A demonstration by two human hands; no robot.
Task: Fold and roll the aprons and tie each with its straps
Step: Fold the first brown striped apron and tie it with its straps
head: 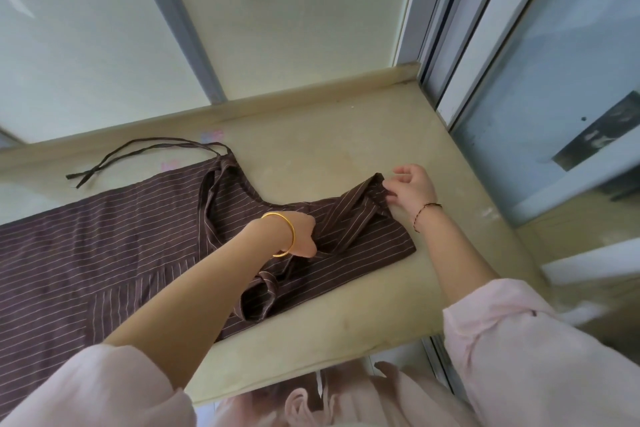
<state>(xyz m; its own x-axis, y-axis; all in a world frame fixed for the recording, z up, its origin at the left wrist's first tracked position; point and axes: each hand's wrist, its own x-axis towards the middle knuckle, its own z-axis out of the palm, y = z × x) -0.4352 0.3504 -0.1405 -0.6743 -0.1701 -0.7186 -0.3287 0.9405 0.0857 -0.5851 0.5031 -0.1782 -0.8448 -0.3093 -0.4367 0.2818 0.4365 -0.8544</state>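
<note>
Apron strap (pixel 346 218) from pinch of right grip (pixel 412 189) to closed fist of left grip (pixel 301 236)

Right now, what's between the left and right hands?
Head view: the striped neck strap spans from the left hand to the right hand, over the apron's bib.

My left arm stretches forward, sleeve pushed up past the elbow; the left hand (pixel 300 236) grips a fold of the apron (pixel 104 236), fingers buried in it. My right forearm angles in from the right, and the right hand (pixel 412 189) pinches the apron's corner, its other fingers loosely curled.
</note>
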